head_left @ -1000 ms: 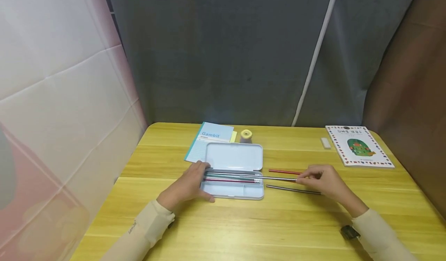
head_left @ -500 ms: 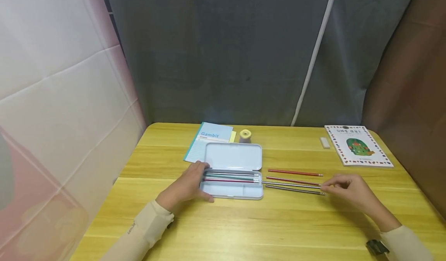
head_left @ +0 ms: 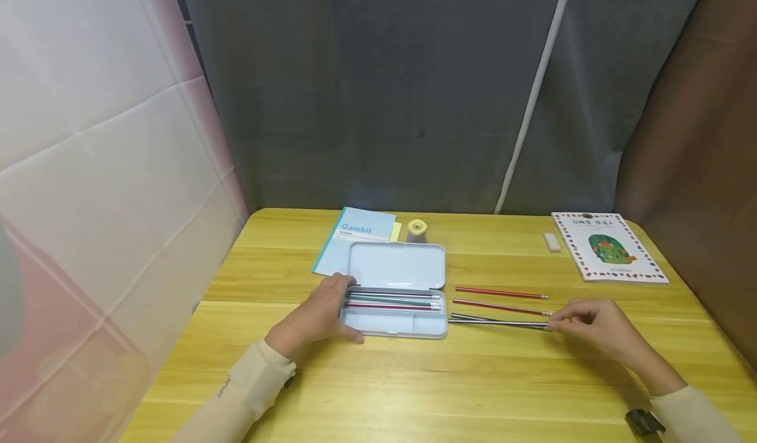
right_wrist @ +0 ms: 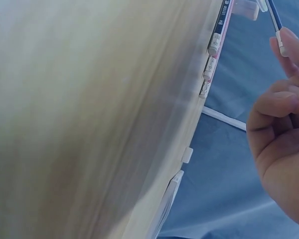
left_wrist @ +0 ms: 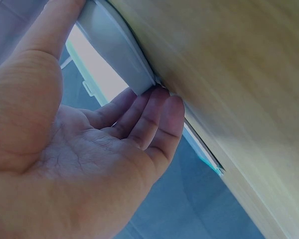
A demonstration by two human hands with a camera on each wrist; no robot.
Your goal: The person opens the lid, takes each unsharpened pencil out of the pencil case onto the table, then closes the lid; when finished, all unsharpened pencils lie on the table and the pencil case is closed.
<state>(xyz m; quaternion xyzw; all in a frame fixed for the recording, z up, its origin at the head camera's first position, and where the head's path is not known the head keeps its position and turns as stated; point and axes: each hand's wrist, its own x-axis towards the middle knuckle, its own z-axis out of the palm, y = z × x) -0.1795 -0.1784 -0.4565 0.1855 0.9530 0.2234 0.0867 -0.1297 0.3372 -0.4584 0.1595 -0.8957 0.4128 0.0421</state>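
A white pencil case (head_left: 430, 326) lies unfolded, its lid (head_left: 396, 265) tipped back. Several pencils (head_left: 390, 302) lie inside its rear part. My left hand (head_left: 316, 311) grips the case's left end, thumb at the front and fingers at the back; the left wrist view shows the fingertips against the case wall (left_wrist: 114, 50). With thumb and forefinger, my right hand (head_left: 597, 325) pinches a dark pencil (head_left: 499, 323) by its eraser end, above the table in the right wrist view. In the head view it crosses another dark pencil (head_left: 467, 316). Two red pencils (head_left: 501, 292) lie farther back.
Behind the case are a Gambit notebook (head_left: 357, 233), a yellow slip (head_left: 395, 232) and a yellow-topped spool (head_left: 416, 231). A white eraser (head_left: 552, 242) and a picture book (head_left: 612, 249) lie at the back right. Grey curtain (head_left: 378, 101) hangs beyond the table.
My right hand has drawn the dark pencil rightward from over the case, then slightly toward me, to beside the other dark pencil. My left hand has stayed on the case.
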